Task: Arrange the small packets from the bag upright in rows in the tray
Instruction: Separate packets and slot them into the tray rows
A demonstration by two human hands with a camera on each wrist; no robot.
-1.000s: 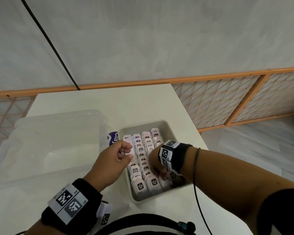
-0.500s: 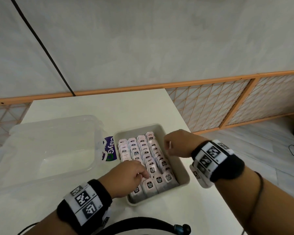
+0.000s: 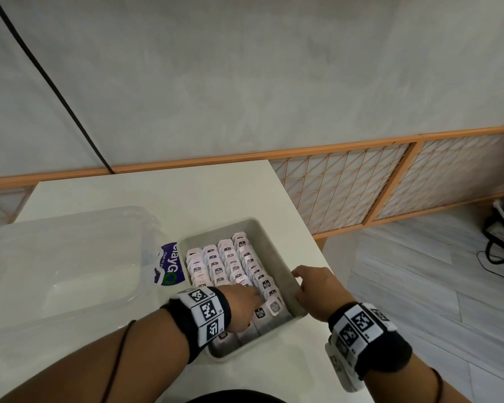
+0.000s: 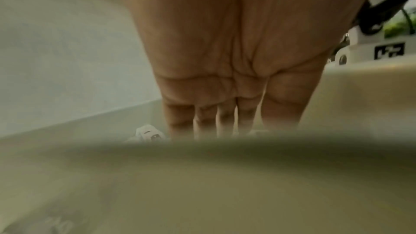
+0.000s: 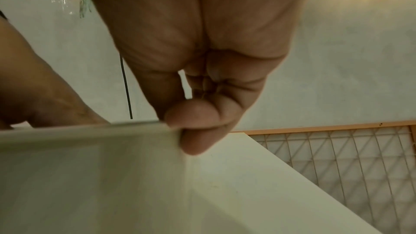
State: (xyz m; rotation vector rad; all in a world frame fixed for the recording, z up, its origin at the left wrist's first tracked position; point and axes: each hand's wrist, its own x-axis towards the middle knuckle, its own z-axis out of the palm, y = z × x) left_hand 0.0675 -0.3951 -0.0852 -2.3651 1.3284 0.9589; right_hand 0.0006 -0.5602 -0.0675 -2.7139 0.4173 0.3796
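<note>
A beige tray (image 3: pixel 276 257) near the table's front holds several rows of small pink-white packets (image 3: pixel 224 263) standing upright. My left hand (image 3: pixel 252 298) reaches into the tray's near end, straight fingers (image 4: pixel 203 124) resting down among the packets; one packet (image 4: pixel 149 133) shows beside them. The near tray wall (image 4: pixel 202 184) hides my fingertips. My right hand (image 3: pixel 300 283) pinches the tray's right rim (image 5: pixel 90 131) between thumb (image 5: pixel 193 113) and a finger. The purple-and-white bag (image 3: pixel 169 269) lies just left of the tray.
A large clear plastic bin (image 3: pixel 64 271) fills the table's left side, against the bag. The white table (image 3: pixel 157 196) ends just right of the tray, with floor beyond. A wooden lattice panel (image 3: pixel 361 187) runs along the wall.
My right hand left the tray's inside, swung over it to the right and took hold of the right rim. My left hand dropped from the far-left packets to the near rows.
</note>
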